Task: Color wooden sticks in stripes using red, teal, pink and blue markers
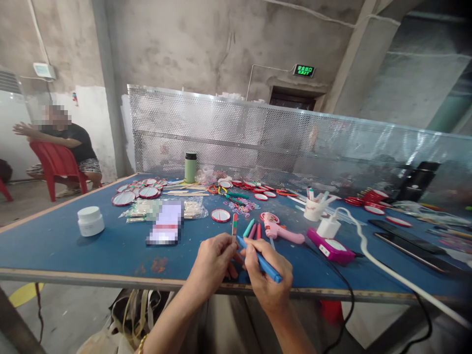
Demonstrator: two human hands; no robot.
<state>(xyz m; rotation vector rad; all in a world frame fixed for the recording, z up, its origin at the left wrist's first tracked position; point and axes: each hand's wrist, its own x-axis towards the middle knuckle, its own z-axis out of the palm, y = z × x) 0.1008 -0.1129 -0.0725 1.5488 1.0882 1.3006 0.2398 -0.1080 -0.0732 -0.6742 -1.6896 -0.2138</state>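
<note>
My left hand (214, 260) is closed round a thin wooden stick (234, 223) painted red and green at its upper end, held upright near the front edge of the blue table (66, 246). My right hand (266, 275) grips a blue marker (260, 259) with its tip against the stick. Both hands meet just over the table's front edge. Several more markers (252, 229) in teal and red lie just beyond my hands.
A pink glue gun (280, 228), a magenta box (329, 247) with a white charger and cable, a white jar (90, 221), a green bottle (190, 167), red-rimmed round pieces (124, 198) and wooden sticks cover the table. A perforated metal screen stands behind. A person sits on a red chair (55, 164) at far left.
</note>
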